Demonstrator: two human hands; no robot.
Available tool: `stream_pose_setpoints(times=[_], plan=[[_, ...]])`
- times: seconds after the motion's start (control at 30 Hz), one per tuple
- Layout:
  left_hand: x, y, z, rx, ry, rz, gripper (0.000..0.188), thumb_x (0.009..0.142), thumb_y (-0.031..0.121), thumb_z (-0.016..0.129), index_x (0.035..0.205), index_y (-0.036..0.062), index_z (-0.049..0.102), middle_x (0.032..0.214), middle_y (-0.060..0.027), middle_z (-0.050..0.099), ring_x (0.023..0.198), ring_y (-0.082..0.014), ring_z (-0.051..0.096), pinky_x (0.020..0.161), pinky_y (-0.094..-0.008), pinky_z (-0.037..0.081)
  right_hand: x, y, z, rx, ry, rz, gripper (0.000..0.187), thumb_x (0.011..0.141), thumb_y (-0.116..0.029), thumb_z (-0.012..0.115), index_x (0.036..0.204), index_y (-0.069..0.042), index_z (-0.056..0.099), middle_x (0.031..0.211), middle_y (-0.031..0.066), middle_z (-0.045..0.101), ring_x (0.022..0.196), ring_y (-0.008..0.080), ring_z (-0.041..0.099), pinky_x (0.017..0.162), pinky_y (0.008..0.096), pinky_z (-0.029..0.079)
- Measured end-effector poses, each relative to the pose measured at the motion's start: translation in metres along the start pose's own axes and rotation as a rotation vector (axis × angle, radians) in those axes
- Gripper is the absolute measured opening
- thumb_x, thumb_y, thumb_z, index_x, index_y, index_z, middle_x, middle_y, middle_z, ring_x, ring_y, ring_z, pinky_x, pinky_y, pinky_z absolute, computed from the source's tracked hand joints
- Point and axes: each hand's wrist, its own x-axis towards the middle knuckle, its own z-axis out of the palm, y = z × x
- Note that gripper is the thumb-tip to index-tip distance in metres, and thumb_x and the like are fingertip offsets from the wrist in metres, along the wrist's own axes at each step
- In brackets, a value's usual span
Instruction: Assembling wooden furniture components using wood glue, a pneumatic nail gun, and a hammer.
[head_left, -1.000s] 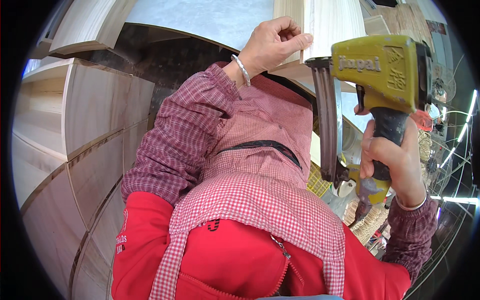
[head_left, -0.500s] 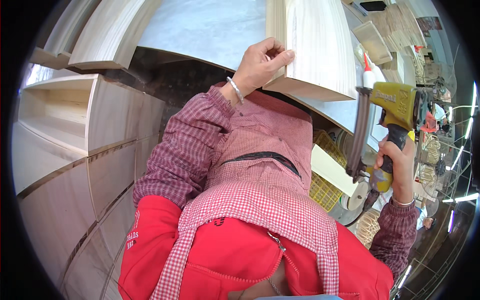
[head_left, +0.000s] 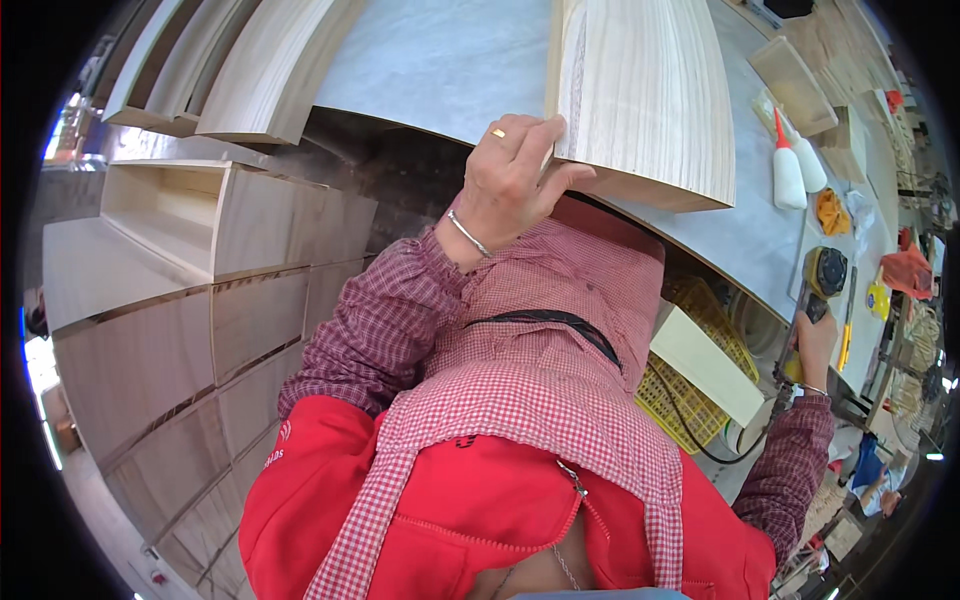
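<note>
1. The left hand [head_left: 515, 175] closes its grip on the near corner of the pale wooden box [head_left: 645, 95], fingers over the edge, which steadies the box on the grey tabletop [head_left: 440, 60].
2. The right hand [head_left: 812, 345] wraps the handle of the yellow nail gun [head_left: 825, 275], set down at the tabletop edge, well apart from the box.
3. Glue bottles [head_left: 790, 170] stand upright beyond it, within reach.

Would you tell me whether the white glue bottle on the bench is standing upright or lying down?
Lying down: the glue bottle rests on its side, red nozzle flat along the bench.
</note>
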Motion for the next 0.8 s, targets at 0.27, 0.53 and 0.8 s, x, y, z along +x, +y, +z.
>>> stream_pose_setpoints(times=[0.27,0.53,0.8], plan=[[0.000,-0.004,-0.011,-0.067,-0.105,-0.003,0.036,0.073,-0.002,0.069,0.109,0.0007,0.064,0.084,-0.0077,0.063,0.060,-0.0158,0.053,0.056,-0.0242,0.047,0.060,0.072,0.025,-0.256,0.178,-0.170,0.029,0.077,-0.019,0.057,0.096,0.003,0.056,0.080,0.0207,0.064,0.068,0.0378,0.060,0.064,0.0437,0.048],[0.000,-0.002,-0.027,-0.098,-0.185,-0.058,0.037,0.078,-0.009,0.061,0.114,-0.0018,0.061,0.082,-0.0076,0.061,0.062,-0.0167,0.052,0.058,-0.0255,0.045,0.084,0.071,0.042,-0.391,0.205,-0.073,0.050,0.078,-0.022,0.059,0.121,0.000,0.047,0.089,0.0234,0.065,0.081,0.0430,0.061,0.073,0.0477,0.048],[-0.025,0.003,-0.034,-0.337,-0.095,-0.337,0.029,0.086,-0.003,0.055,0.115,-0.0021,0.060,0.085,-0.0044,0.063,0.065,-0.0123,0.052,0.061,-0.0237,0.044,0.075,0.048,0.041,-0.329,0.295,0.019,0.065,0.079,-0.029,0.062,0.133,-0.002,0.036,0.097,0.0242,0.064,0.086,0.0431,0.062,0.075,0.0476,0.049]])
